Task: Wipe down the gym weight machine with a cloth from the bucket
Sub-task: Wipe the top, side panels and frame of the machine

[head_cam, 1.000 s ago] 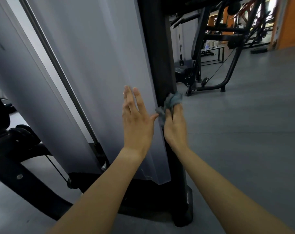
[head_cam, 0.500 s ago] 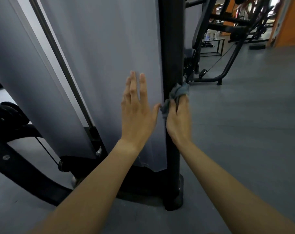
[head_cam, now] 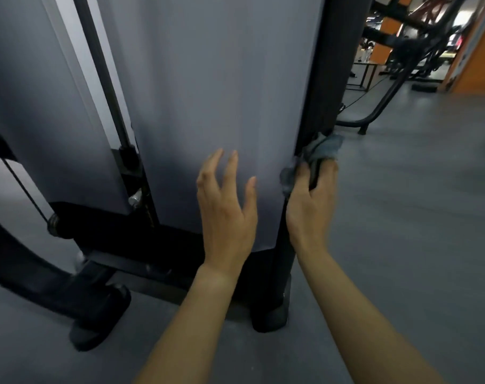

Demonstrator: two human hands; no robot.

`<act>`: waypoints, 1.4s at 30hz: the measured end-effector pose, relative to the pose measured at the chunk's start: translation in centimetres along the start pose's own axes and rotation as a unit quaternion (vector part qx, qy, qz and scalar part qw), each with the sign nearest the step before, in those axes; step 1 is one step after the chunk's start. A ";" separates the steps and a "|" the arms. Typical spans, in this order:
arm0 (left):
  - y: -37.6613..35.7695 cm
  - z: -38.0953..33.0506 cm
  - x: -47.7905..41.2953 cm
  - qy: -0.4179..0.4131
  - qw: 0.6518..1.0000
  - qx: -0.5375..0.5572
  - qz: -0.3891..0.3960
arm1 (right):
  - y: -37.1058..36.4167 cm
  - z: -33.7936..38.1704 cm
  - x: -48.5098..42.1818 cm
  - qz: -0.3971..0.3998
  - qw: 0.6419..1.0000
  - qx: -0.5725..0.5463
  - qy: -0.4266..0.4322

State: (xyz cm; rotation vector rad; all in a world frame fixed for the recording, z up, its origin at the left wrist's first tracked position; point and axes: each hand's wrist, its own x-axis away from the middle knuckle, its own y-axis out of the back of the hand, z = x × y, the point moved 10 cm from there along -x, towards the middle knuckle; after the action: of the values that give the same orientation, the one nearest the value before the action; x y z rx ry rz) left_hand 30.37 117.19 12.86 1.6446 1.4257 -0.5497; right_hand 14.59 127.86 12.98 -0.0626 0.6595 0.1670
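One left hand [head_cam: 227, 214], one right hand [head_cam: 309, 212], one cloth [head_cam: 326, 147], one weight machine [head_cam: 222, 79]

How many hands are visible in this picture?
2. The left hand is open before the grey panel; the right hand grips the cloth against the black post.

No legible text, no labels, no numbers, no signs

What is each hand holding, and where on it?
The right hand grips a bunched grey cloth by its middle against the black post. The left hand holds nothing.
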 end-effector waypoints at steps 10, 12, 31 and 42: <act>-0.7 3.7 4.4 0.046 0.998 0.030 0.021 | -0.9 -8.4 6.4 0.058 0.992 0.042 -0.104; -0.7 4.2 4.3 0.050 0.998 0.035 0.017 | -1.0 -6.1 4.7 0.038 0.996 0.031 -0.079; -0.3 8.3 7.6 0.156 0.985 0.067 0.021 | 0.2 -6.8 7.2 0.058 0.989 0.112 -0.075; -0.8 10.6 8.6 0.203 0.975 0.049 0.073 | 0.8 -4.7 8.6 0.000 0.987 0.155 0.051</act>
State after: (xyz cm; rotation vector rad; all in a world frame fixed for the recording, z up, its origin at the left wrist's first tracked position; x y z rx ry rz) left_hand 33.94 113.28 0.24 2.0043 1.5662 -0.2063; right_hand 18.32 129.25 3.98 0.2304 0.7807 0.0591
